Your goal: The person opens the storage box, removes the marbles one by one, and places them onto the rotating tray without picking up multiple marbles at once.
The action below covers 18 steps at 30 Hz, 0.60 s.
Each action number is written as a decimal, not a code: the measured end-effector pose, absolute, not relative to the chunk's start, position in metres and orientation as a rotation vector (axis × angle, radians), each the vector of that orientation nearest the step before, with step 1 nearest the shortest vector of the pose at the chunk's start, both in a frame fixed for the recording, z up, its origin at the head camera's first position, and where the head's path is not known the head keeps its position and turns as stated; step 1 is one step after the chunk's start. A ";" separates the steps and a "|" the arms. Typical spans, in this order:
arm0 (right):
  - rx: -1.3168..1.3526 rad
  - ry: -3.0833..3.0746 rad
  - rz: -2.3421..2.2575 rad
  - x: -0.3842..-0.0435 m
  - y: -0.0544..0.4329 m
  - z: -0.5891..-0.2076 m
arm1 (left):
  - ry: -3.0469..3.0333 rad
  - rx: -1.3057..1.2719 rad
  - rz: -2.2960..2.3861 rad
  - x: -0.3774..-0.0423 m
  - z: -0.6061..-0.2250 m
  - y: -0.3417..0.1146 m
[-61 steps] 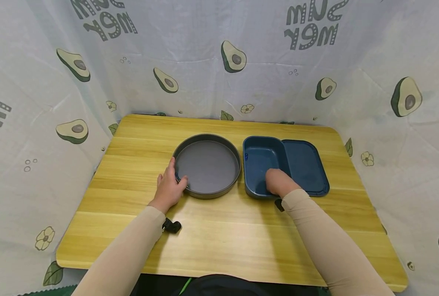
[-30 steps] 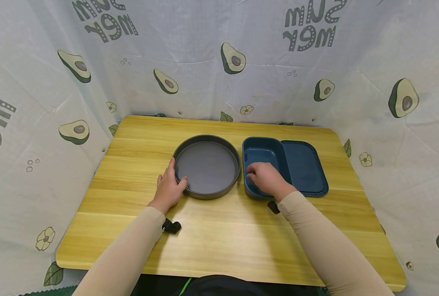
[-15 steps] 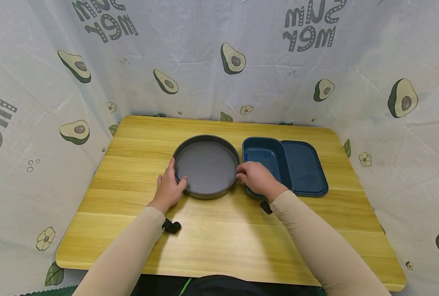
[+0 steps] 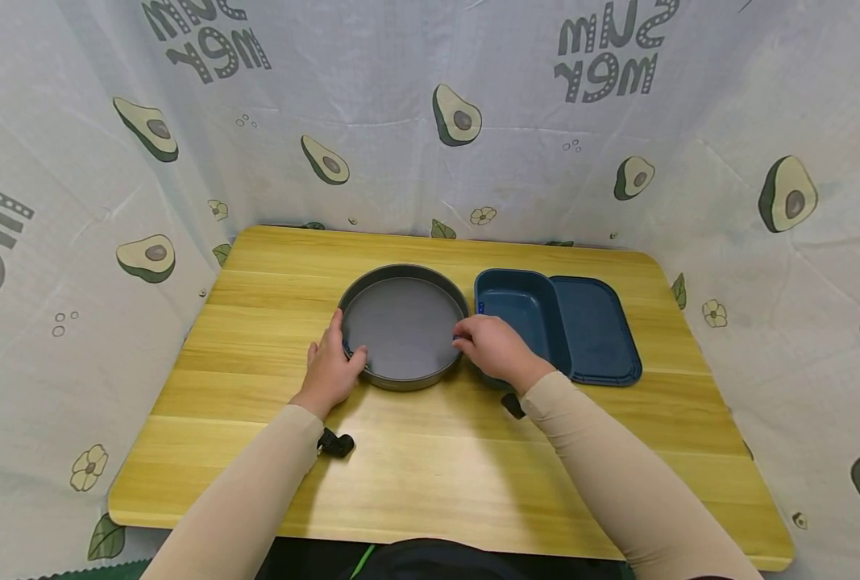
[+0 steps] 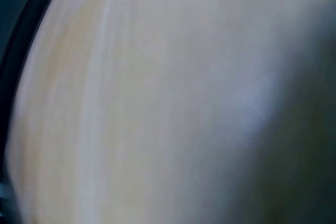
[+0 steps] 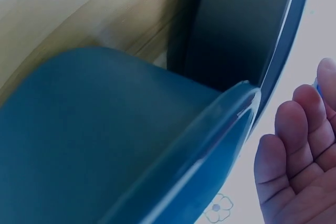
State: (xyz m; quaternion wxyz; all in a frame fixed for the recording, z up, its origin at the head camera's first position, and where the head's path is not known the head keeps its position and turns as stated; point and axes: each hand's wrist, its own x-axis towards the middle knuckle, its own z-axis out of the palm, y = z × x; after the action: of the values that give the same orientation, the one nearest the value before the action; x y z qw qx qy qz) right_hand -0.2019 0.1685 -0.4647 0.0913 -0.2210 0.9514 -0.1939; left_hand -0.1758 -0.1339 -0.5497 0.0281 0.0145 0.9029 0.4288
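Centre of head view: round dark pan (image 4: 405, 326) sat on wooden table (image 4: 430, 475). Left hand (image 4: 331, 366) gripped pan's left rim, thumb hooked over edge. Right hand (image 4: 496, 348) reached pan's right rim, fingers lightly bent, touching rim; firm grip could not be told. Blue container (image 4: 520, 310) just right of pan, its flat lid (image 4: 595, 326) alongside. Right wrist view showed fingers (image 6: 294, 150) relaxed beside container wall (image 6: 105, 145). Left wrist view blurred.
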 end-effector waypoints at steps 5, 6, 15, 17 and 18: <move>-0.672 2.823 -0.587 -0.202 0.165 -0.466 | 2.785 0.050 1.326 -0.176 -0.550 -0.134; -0.673 2.822 -0.588 -0.202 0.165 -0.467 | 2.783 0.050 1.326 -0.176 -0.551 -0.134; -0.656 2.800 -0.599 -0.199 0.162 -0.467 | 2.791 0.051 1.321 -0.176 -0.551 -0.134; -0.651 2.789 -0.593 -0.199 0.162 -0.467 | 2.790 0.052 1.320 -0.176 -0.551 -0.134; -0.649 2.785 -0.589 -0.199 0.161 -0.468 | 2.789 0.053 1.318 -0.176 -0.551 -0.134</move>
State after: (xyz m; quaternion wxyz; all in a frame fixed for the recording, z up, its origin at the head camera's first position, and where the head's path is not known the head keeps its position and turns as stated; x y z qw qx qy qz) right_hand -0.1987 0.1614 -0.4679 0.1109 -0.2209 0.9480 -0.2005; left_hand -0.1761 -0.1339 -0.5512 0.0284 0.0172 0.9037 0.4270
